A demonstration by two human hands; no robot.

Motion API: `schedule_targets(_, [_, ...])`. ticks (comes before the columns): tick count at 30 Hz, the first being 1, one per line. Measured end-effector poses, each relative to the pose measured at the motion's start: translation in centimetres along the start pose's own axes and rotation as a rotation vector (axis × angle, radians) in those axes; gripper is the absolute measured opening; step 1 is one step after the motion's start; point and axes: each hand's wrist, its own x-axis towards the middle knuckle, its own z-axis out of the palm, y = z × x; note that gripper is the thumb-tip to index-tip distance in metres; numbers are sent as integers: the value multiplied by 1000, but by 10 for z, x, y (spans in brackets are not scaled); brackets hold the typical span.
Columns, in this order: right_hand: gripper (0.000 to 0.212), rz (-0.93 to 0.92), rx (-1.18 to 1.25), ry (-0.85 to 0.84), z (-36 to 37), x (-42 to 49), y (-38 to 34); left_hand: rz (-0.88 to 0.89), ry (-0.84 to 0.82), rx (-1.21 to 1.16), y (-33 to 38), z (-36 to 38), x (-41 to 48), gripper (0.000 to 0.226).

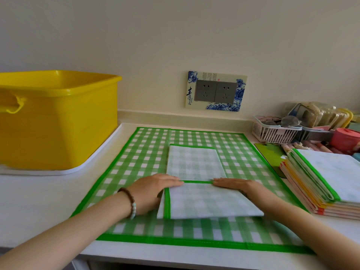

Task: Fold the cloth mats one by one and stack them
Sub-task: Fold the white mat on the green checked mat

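**Fig. 1. Pressing a fold flat in a green-checked cloth mat**

At the left of the frame a yellow plastic tub (58,117) stands on the counter, apart from the work. In the centre a large green gingham mat (136,152) lies spread open, and on it rests the mat being folded (204,201), pale reverse side up. Its near flap is turned over, so that a green border runs across the middle of the frame.

The left hand (153,190), with a beaded bracelet (129,201) at the wrist, lies flat on the left end of this border. The right hand (237,187) lies flat on the right end. The fingers of both are straight and close together, pressing rather than gripping.

At the right edge a stack of folded mats (321,182) awaits the next one.

The step in hand appears to be creasing an intermediate fold. The next move probably calls for pinching an edge, folding the mat again with its borders aligned, then carrying it to the stack.
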Motion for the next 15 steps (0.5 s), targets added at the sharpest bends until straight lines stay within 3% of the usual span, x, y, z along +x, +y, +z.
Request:
schedule_targets(2, [46, 66, 121, 61, 0, 4, 2, -49, 29, -101, -5, -5, 6, 53])
schedule_targets(5, [15, 236, 313, 221, 0, 14, -4, -154, 144, -280, -15, -3, 21, 17])
schedule_targets(6, [20, 263, 344, 281, 1, 19, -4, -189, 194, -302, -17, -2, 25, 11])
schedule_targets(9, [10, 282, 531, 402, 1, 27, -7, -224, 303, -327, -27, 4, 37, 27])
schedule_targets(15, [15, 414, 603, 472, 3, 40, -5, -238, 385, -453, -36, 8, 51, 16])
